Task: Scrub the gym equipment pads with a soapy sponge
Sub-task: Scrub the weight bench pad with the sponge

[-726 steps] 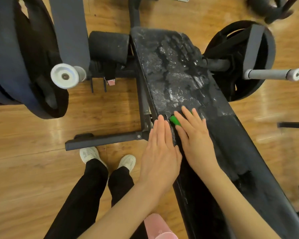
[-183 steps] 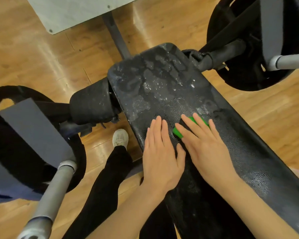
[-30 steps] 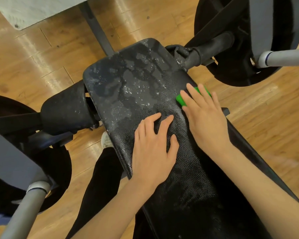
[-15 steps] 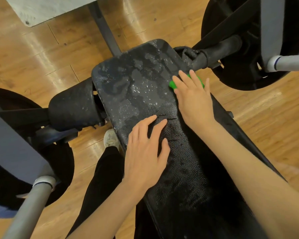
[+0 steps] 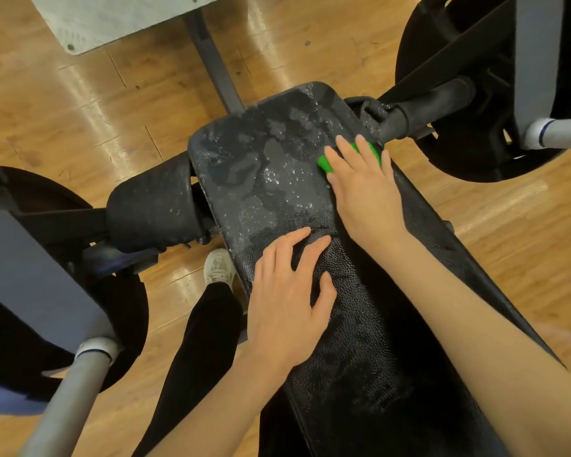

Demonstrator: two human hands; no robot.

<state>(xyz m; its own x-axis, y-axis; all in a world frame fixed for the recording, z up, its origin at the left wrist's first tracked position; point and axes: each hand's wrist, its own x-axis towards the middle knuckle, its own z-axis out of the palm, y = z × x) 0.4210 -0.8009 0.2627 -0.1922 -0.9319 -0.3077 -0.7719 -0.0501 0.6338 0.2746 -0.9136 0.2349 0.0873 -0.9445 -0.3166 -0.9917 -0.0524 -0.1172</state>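
Note:
A long black bench pad (image 5: pixel 271 179) runs from the upper middle down to the lower right, with white soap foam on its far end. My right hand (image 5: pixel 363 189) presses flat on a green sponge (image 5: pixel 325 163) near the pad's far right edge; only the sponge's edges show past my fingers. My left hand (image 5: pixel 290 298) lies flat on the pad's near left part, fingers spread, holding nothing. A black foam roller pad (image 5: pixel 152 212) sticks out left of the bench, speckled with foam.
Weight plates hang on sleeves at left (image 5: pixel 47 291) and upper right (image 5: pixel 495 94), with grey bar ends (image 5: pixel 561 133) jutting out. A grey panel (image 5: pixel 112 18) and a frame bar stand at the top. My leg and white shoe (image 5: pixel 218 268) rest on the wooden floor.
My right hand has slid the sponge a little further toward the pad's far right corner. My left hand has stayed flat on the pad.

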